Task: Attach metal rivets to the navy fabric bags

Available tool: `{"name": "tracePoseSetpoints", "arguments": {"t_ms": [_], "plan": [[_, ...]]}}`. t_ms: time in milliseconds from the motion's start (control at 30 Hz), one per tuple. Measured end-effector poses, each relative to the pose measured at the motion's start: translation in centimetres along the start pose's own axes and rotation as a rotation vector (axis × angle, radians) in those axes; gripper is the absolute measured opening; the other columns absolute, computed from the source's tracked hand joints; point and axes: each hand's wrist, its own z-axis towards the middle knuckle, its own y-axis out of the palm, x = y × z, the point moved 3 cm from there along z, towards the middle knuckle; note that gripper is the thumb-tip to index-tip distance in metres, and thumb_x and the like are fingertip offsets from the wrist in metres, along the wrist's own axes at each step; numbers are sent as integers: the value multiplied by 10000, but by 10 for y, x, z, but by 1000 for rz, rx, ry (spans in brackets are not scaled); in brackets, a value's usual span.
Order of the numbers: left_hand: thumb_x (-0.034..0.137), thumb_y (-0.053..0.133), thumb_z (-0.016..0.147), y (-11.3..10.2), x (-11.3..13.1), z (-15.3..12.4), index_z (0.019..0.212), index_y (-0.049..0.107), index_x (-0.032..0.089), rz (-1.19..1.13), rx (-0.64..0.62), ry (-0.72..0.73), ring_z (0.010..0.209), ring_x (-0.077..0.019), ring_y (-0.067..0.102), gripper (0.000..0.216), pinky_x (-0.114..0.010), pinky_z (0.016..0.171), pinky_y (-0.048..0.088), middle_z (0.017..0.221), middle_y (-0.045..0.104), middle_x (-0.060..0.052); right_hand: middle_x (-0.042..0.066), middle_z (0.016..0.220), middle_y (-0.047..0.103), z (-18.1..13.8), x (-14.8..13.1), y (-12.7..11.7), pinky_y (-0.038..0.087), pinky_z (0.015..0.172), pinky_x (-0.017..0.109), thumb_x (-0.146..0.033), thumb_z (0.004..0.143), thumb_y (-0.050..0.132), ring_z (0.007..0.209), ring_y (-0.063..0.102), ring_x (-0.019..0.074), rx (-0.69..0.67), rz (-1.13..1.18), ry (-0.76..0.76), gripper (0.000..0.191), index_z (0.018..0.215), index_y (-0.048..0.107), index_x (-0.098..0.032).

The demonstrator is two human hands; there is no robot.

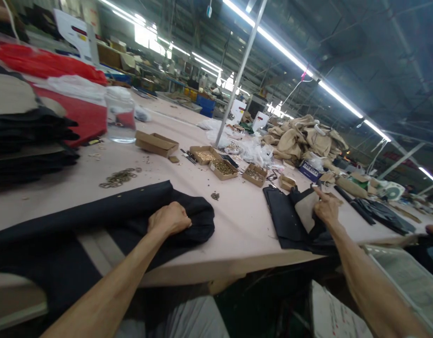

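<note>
Fabric [107,209], black with a beige band, lies toward eight o'clock, my left hand [170,219] clamping its fingers on it, my right hand [327,204], grip unclear, touching black-and-beige cloth panels [283,218] toward four: seemingly positioning, calling for steady tension.

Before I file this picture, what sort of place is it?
Probably a garment or bag workshop: black fabric under the left hand, a cardboard box of small metal-looking pieces, and heaped tan material behind.
</note>
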Motion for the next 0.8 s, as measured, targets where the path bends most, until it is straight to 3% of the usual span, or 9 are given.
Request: {"name": "tracePoseSetpoints", "arguments": {"t_ms": [133, 233, 300, 400, 500, 600, 800], "plan": [[437, 745, 561, -1, 1, -4, 741, 730, 246, -6, 20, 8, 865, -274, 684, 262, -304, 755, 496, 797, 734, -73, 114, 1180, 631, -6, -1, 18, 540, 855, 362, -382, 952, 590, 1002, 635, 210, -163, -2, -12, 293, 1138, 651, -163], [430, 738, 568, 0, 0, -6, 741, 732, 252, -5, 24, 13, 873, -277, 685, 248, -310, 750, 496, 803, 734, -73, 177, 1043, 653, -18, -14, 43, 513, 788, 362, -530, 887, 603, 951, 669, 281, -301, -60, -59, 463, 1019, 709, -99], [425, 742, 564, 0, -1, -6, 743, 732, 252, -4, 24, 6, 884, -278, 684, 249, -309, 750, 496, 813, 734, -74, 217, 1099, 618, -27, -26, 58, 496, 790, 381, -576, 828, 630, 974, 665, 322, -325, -148, -106, 551, 1047, 705, -77], [422, 747, 565, 1, -1, -6, 743, 731, 253, -8, 19, 0, 883, -275, 684, 246, -313, 758, 497, 824, 735, -71, 237, 1158, 584, -34, -41, 75, 487, 787, 369, -495, 796, 673, 985, 660, 322, -303, -223, -143, 495, 1055, 701, -74], [421, 746, 568, 1, -1, -6, 755, 732, 260, -8, 24, 0, 886, -274, 684, 247, -319, 772, 499, 830, 739, -64, 229, 1068, 635, -29, -42, 81, 482, 749, 332, -389, 812, 652, 947, 674, 295, -331, -195, -115, 395, 1053, 707, -81], [420, 755, 556, 2, -2, -6, 779, 737, 258, -7, 32, -13, 902, -276, 682, 276, -310, 774, 497, 846, 742, -70, 222, 971, 683, -5, -19, 71, 476, 702, 312, -331, 832, 601, 891, 690, 282, -312, -172, -18, 349, 1051, 714, -85], [447, 749, 564, 5, -4, -3, 783, 735, 259, -17, 39, 4, 893, -278, 678, 290, -313, 771, 493, 855, 737, -66, 253, 952, 702, 57, 74, 15, 454, 665, 323, -320, 876, 512, 887, 690, 309, -111, -195, 157, 376, 986, 741, -42]]}}
